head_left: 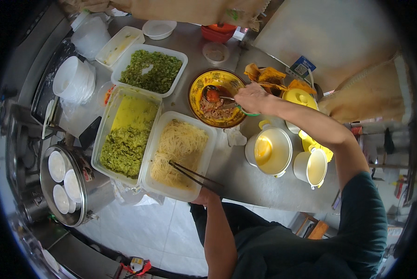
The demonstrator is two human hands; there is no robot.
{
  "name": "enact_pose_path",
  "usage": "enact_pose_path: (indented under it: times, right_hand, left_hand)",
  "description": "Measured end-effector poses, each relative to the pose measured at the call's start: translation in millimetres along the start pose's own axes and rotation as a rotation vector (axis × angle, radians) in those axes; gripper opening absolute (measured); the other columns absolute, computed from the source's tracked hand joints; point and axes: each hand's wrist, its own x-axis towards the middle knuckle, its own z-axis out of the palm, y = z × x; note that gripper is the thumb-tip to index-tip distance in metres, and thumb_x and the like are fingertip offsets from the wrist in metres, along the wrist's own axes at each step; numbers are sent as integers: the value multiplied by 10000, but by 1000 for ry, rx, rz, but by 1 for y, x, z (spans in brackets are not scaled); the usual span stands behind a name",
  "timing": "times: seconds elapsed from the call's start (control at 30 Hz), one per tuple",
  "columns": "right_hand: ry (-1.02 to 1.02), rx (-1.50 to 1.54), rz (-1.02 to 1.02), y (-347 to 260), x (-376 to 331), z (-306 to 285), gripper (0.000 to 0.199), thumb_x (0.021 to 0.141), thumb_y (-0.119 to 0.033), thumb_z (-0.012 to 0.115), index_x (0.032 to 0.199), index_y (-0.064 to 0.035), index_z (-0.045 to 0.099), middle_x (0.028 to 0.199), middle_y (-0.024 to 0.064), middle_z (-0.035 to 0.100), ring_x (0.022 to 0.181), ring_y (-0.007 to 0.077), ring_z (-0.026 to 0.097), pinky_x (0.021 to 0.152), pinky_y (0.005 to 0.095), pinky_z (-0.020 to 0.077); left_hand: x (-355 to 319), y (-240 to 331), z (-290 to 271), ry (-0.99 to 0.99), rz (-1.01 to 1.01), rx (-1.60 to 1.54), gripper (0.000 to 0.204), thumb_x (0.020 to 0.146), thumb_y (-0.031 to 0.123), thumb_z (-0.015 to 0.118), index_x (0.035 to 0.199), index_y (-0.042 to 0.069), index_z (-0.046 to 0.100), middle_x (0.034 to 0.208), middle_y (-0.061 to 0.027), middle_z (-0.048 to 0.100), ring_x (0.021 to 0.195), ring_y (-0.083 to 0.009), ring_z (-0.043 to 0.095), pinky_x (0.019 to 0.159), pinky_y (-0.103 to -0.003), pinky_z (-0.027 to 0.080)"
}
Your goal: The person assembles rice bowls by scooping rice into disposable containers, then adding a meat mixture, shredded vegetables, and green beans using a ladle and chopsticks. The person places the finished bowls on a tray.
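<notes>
My right hand (254, 98) is closed round the handle of a metal ladle (227, 97). Red sauce fills the ladle's bowl, held over a yellow patterned bowl (194, 108) with dark rim and reddish minced food (217, 111) inside. My left hand (204, 197) is at the near corner of a white tub (211, 144) of pale thin shreds (178, 144); its fingers are mostly hidden by the tub. Dark chopsticks (190, 173) rest with their tips in the shreds and cross the tub's edge close above that hand; I cannot tell whether it touches them.
Left of the shreds stand tubs of mushy green food (124, 151) and chopped greens (157, 69). On the right are a white pot (282, 162), a smaller white pot (316, 167) and a yellow lidded pot (300, 97). A round metal vessel (84, 204) carries several white cups.
</notes>
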Motion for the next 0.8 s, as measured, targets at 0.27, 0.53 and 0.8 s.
enact_pose_path:
  times: [0.27,0.53,0.8]
  right_hand:
    - [-22,-73,83,-6,4,1,136,846,-80,643,882,-82,775,947,113,765,957,295,734,788,425,540]
    - [18,14,14,-22,-9,-11,153,831,-109,649,893,-35,768,959,159,759,922,320,741,736,433,576]
    - [-130,125,209,3,-8,-18,309,763,-213,687,977,-1,756,1008,194,747,978,366,730,801,455,578]
  left_hand:
    - [12,-14,11,-8,-36,-178,338,993,345,572,1163,71,671,1136,-68,734,1002,-245,723,817,-351,596]
    - [-31,55,-27,-21,-289,-621,299,986,280,591,1137,34,667,1139,-86,732,986,-243,722,797,-349,602]
    - [-37,69,-33,-9,-326,-689,299,981,279,601,1127,27,668,1131,-88,733,974,-246,723,785,-348,604]
